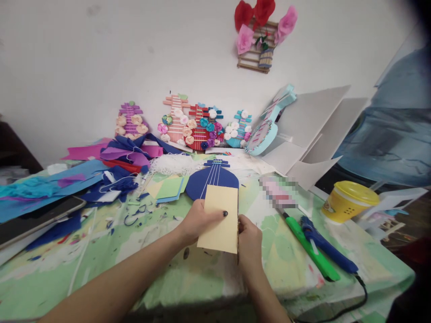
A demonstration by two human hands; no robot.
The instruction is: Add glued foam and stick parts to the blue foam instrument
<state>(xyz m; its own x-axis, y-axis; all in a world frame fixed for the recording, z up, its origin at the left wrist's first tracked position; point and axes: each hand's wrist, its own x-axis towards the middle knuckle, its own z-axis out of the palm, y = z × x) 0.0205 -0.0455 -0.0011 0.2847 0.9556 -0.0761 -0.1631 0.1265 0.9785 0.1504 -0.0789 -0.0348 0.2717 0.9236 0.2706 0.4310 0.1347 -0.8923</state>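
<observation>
Green cloth covers the big table, with lots of stuff on it. From where I stand, the blue guitar is on the table just past the person's hands. If the card in front gets pushed forward, I think it could bump the guitar and knock it crooked. Off to the right is a blue tool with a black cord; an arm could catch that cord and drag the tool down. The yellow card is up in front of the guitar. The left hand holds it, thumb flat on top, and pressing too hard might bend it. The right hand is curled in at the card's right edge, and a slip there could tear it. The white strings look thin, so a poke could pull them loose. Now for what I can't see: the card hides the near part of the guitar, and the cord runs out of sight. I can't tell what the right fingers grip, or what the little dark strip beside them is.
</observation>
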